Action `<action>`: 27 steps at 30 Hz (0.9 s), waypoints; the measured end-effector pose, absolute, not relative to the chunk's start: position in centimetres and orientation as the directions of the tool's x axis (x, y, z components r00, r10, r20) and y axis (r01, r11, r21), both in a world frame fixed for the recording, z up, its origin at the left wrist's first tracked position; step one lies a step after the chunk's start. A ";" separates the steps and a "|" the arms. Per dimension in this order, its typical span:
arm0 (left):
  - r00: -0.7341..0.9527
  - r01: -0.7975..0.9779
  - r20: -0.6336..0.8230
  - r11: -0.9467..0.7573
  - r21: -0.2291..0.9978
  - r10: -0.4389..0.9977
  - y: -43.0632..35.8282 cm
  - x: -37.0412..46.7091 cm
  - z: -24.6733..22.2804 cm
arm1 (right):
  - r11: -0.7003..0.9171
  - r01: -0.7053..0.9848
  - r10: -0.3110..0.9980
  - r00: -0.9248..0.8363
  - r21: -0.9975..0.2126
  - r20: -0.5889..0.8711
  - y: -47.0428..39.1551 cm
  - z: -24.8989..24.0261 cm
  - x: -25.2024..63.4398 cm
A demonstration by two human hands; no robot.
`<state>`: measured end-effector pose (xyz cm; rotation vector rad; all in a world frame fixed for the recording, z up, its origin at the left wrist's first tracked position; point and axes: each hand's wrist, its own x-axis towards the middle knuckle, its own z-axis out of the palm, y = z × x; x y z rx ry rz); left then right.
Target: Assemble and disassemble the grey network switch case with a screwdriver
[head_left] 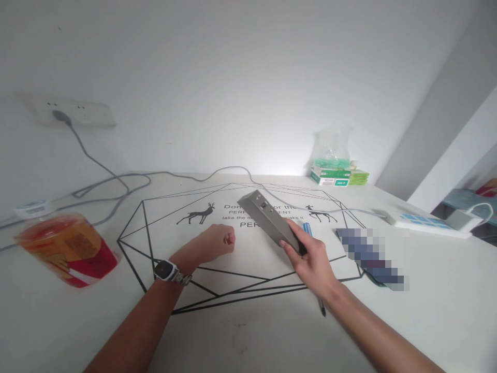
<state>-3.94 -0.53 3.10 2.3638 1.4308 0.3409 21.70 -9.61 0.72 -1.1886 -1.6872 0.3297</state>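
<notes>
Grey and box-shaped, a long device (267, 217) is held in the right hand (312, 254), whose fingers grip its near end, the thumb on the side toward the left hand. It slants across the printed mat (240, 259) on the white table (248, 342), its far end pointing forward and to the left, with small openings on the face there; it hides part of the mat's black lettering. The left hand (212, 243) is over the mat's left part, apart from the device, its fingers curled closed, and nothing can be seen in them. A watch (166, 270) with a metal band is on the left wrist. A pen (323, 306) with a blue end lies partly hidden beneath the right hand and forearm. To the right of that hand is a dark, pixelated flat object (368, 258), too blurred to name. Farther right, a white power strip (427, 224) with blue markings carries a white adapter (464, 220). A red and orange container (72, 251) is at the left, near a grey cable (166, 172) that runs along the back of the table. Green-and-white boxes (330, 175) sit near the wall, under a clear plastic bag (332, 147).
</notes>
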 end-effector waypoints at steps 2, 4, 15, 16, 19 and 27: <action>0.392 0.814 0.114 -0.402 0.420 0.913 -0.2 -4.5 3.6 | 0.545 0.590 0.779 -0.093 -0.596 0.620 -9.4 0.6 21.9; 0.291 0.837 0.185 -0.344 0.425 0.938 -0.2 -4.9 4.5 | 0.602 0.617 0.738 -0.185 -0.508 0.649 -9.2 0.5 22.1; 0.141 0.625 0.526 -0.488 0.609 0.838 -1.1 -3.4 5.4 | 0.678 0.706 0.677 -0.491 -0.205 0.548 -8.4 -0.3 21.0; 0.167 0.607 0.526 -0.507 0.612 0.834 -1.1 -3.1 5.2 | 0.667 0.717 0.689 -0.488 -0.204 0.536 -8.3 -0.3 20.9; 0.324 0.552 0.486 -0.580 0.600 0.812 -1.5 -1.9 4.6 | 0.622 0.755 0.729 -0.463 -0.205 0.504 -8.2 -0.5 20.5; 0.519 0.462 0.391 -0.634 0.620 0.760 -2.3 0.6 2.5 | 0.604 0.745 0.778 -0.475 -0.284 0.410 -7.8 -0.7 20.0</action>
